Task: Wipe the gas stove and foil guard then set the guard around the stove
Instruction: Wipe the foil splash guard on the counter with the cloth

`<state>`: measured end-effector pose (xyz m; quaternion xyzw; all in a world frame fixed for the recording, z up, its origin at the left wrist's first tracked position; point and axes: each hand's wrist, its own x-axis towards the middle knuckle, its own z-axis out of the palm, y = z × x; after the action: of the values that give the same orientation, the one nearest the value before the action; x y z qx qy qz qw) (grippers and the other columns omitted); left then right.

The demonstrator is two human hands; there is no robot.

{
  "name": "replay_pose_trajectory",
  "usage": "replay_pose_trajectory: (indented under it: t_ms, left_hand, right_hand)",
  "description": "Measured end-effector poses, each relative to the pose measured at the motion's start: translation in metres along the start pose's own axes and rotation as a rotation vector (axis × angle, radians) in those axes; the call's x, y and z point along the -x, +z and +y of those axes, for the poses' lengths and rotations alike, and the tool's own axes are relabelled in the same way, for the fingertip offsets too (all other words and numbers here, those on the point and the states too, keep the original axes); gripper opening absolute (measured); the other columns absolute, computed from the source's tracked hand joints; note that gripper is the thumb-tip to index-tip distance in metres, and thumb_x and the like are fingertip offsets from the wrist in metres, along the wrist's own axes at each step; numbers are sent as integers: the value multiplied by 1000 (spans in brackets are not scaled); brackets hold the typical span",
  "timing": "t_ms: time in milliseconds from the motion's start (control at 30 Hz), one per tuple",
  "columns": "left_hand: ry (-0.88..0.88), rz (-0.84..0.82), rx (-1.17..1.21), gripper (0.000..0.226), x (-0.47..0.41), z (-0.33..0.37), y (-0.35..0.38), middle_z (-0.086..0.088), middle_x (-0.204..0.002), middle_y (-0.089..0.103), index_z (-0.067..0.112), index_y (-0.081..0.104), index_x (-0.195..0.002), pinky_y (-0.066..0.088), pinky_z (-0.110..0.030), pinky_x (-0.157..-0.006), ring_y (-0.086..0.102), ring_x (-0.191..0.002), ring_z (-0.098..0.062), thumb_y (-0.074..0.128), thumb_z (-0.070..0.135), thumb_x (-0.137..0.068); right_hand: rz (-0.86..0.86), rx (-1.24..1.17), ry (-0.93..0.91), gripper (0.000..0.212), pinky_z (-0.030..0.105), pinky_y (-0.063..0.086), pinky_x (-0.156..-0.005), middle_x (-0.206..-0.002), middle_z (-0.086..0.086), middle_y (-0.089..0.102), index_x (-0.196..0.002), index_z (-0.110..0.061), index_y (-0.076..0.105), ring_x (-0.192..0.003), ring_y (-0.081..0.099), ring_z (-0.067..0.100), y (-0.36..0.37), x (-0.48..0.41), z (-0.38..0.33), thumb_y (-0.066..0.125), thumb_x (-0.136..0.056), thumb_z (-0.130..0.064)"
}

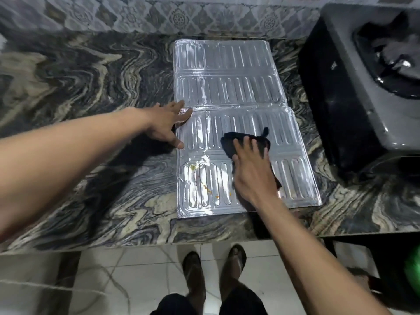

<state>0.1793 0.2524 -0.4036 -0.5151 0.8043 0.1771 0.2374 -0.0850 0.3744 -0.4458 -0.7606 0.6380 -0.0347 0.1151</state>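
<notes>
The foil guard point(229, 92) lies flat on the bench point(79, 87), just left of the stove point(363, 87). The left hand point(167, 127) rests on its left edge, fingers spread and holding nothing. The right hand point(251, 171) presses a black cloth point(234, 143) flat onto the guard's near panel.

the gas stove point(354, 92) is cut off at right; the cloth point(236, 144) partly hidden under the right hand point(252, 173).
</notes>
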Motion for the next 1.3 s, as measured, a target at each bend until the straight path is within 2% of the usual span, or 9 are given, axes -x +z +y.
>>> replay_pose_trajectory:
  t_ms: [200,367,600,767,1000,1067,1133,1233,1300]
  left_hand:
    - [13,24,52,116,-5,-4,3,-8,-164,-21,26,-7,-158,4,-43,-121,-12,-153,-25,72,59,-79]
    - [22,21,61,116,-7,-8,6,-7,-164,-22,28,-8,-157,3,-46,-121,-13,-152,-25,70,61,-78]
    - [23,13,53,117,-8,-8,7,-6,-163,-22,27,-9,-157,3,-49,-121,-14,-152,-26,70,61,-78]
    - [13,5,38,117,-10,-8,9,-6,-163,-24,28,-11,-156,3,-48,-122,-15,-152,-26,69,61,-78]
    - [-60,3,12,120,-5,4,1,-6,-165,-17,28,-7,-157,12,-55,-121,-8,-153,-29,75,58,-75]
    - [-122,4,-39,120,0,14,-6,-5,-166,-13,29,-6,-158,15,-60,-119,-3,-153,-30,76,57,-74]
    - [-166,24,-96,107,8,34,-14,-4,-167,-11,28,-4,-158,15,-64,-116,1,-153,-31,69,47,-83]
    - [-97,149,-113,87,13,81,-20,-8,-167,-2,25,5,-159,13,-64,-118,4,-153,-32,57,35,-89]
    - [39,239,-78,82,10,120,-18,-9,-167,7,24,15,-158,13,-60,-120,7,-153,-31,60,39,-91]
  right_hand:
    - [-87,-53,-380,50,48,8,-123,-162,10,26,-155,-17,27,-151,18,26,23,25,-82,28,-106,-29]
    - [-138,-54,-511,50,43,9,-123,-160,5,29,-153,-22,32,-150,21,20,25,57,-64,27,-105,-35]
    - [-73,-99,-153,54,35,-4,-123,-164,0,3,-158,-23,14,-152,-3,15,2,57,30,13,-106,-39]
    - [48,-145,170,53,41,2,-124,-165,6,9,-157,-19,19,-152,1,17,-5,56,82,20,-107,-34]
    - [58,-304,187,50,38,0,-123,-165,14,10,-147,-11,30,-152,4,24,-20,68,79,41,-104,-33]
    - [101,-216,136,58,46,10,-123,-162,15,19,-149,-13,29,-151,13,27,-27,78,83,45,-101,-41]
    - [89,-117,115,65,50,23,-119,-155,14,34,-145,-14,37,-147,25,31,-34,87,81,43,-96,-57]
    - [-102,-115,135,86,47,19,-121,-161,7,25,-148,-16,35,-151,15,26,-36,97,73,34,-86,-77]
    - [-78,-152,143,70,42,22,-120,-162,9,24,-146,-13,36,-151,17,24,-36,98,71,46,-94,-59]
